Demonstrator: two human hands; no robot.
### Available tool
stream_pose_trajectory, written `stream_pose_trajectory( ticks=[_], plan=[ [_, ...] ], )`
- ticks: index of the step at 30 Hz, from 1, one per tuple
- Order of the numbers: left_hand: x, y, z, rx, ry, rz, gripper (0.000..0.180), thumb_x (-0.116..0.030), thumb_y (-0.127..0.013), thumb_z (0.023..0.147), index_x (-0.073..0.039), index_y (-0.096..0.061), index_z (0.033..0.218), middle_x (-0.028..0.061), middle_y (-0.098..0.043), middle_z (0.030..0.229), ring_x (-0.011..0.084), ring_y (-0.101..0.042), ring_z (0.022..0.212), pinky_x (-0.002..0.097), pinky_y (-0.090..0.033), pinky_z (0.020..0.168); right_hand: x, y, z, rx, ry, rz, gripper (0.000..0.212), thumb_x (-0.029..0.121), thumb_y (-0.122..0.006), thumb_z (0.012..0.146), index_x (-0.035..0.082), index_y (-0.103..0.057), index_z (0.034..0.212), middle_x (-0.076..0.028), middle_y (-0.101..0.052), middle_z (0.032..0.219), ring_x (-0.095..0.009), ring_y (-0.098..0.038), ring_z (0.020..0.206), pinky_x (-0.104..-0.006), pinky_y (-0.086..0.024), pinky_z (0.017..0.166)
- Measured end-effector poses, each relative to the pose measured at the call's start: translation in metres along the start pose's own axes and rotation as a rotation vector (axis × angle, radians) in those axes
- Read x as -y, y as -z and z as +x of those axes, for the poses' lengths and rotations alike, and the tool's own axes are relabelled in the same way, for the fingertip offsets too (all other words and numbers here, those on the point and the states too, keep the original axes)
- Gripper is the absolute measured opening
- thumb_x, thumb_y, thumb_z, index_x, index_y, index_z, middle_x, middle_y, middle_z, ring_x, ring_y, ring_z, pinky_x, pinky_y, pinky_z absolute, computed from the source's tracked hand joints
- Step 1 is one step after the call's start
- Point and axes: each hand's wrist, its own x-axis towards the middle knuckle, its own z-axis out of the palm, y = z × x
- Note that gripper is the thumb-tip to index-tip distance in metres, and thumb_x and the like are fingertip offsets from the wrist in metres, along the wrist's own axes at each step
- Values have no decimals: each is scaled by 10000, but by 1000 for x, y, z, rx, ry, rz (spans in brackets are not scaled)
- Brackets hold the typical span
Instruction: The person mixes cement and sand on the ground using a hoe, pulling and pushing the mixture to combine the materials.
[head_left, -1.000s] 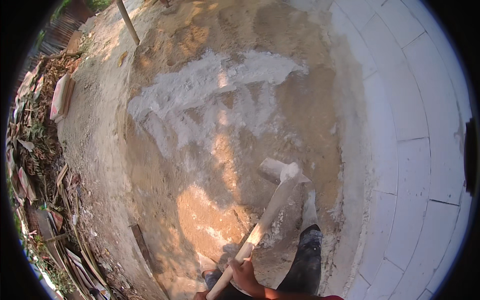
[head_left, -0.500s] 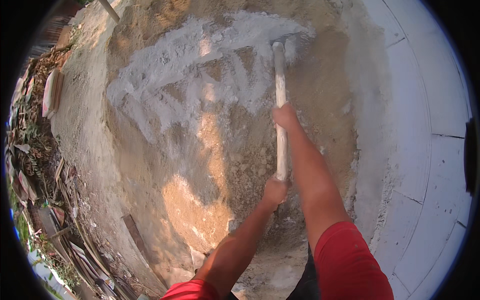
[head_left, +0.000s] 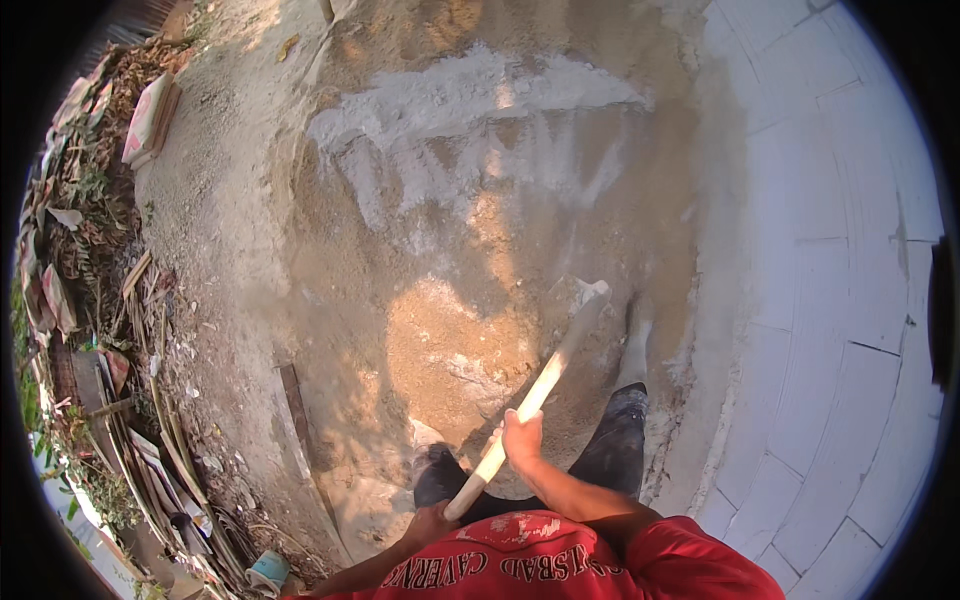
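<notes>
Both my hands are closed round the pale wooden handle of a hoe (head_left: pixel 543 385), which slants from my waist up and to the right. My left hand (head_left: pixel 430 524) grips the handle's lower end close to my shirt. Further up, my right hand (head_left: pixel 522 438) is wrapped round the middle of it. The dusty head of the hoe is low over the sand in front of my feet, its blade hard to make out. Beyond it lies brown sand (head_left: pixel 450 330) with a band of pale grey powder (head_left: pixel 430 105) across the far part.
A wall of pale blocks (head_left: pixel 800 290) runs along the right. At the left are a paper sack (head_left: pixel 152 120), dry leaves and a heap of thin wooden strips (head_left: pixel 170 440). A narrow board (head_left: pixel 295 415) lies on the ground left of my legs. My boots stand in the sand.
The hoe has come back from the far grey powder toward my feet, and its handle now slants. Both hands have drawn in to my body. The grey powder shows streaks pulled nearer.
</notes>
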Motion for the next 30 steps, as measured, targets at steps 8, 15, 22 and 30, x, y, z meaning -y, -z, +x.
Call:
stream_pose_trajectory(
  ticks=[8, 15, 22, 30],
  plan=[
    [-74, 43, -1, -171, -245, 260, 270, -237, -647, 795, -110, -681, 1031, 235, -682, 894, 443, -655, 876, 510, -534, 773, 96, 60, -30, 304, 10, 455, 219, 140, -653, 924, 24, -496, 1023, -102, -579, 741, -246, -629, 617, -386, -558, 580],
    [-333, -77, 46, -125, -233, 179, 462, -297, -684, 793, -74, -641, 1195, 249, -695, 956, 399, -687, 941, 467, -528, 823, 332, 218, 99, 373, 237, 609, 100, 152, -609, 933, 81, -538, 940, -5, -490, 705, -142, -495, 558, -318, -456, 521],
    [-477, -156, -36, -140, -89, 81, 461, -248, -693, 808, 10, -615, 1182, 303, -675, 983, 441, -659, 993, 489, -517, 882, 365, 319, 122, 358, -44, 452, 168, 140, -600, 914, 143, -477, 801, 37, -432, 635, -110, -432, 519, -292, -398, 502],
    [-477, -193, -112, -57, -77, -31, 418, -272, -712, 793, 5, -650, 1100, 285, -681, 1008, 432, -657, 1010, 475, -512, 904, 342, 374, 71, 270, -123, 239, 174, 99, -565, 905, 131, -450, 778, 12, -411, 630, -138, -403, 504, -307, -399, 501]
  ],
)
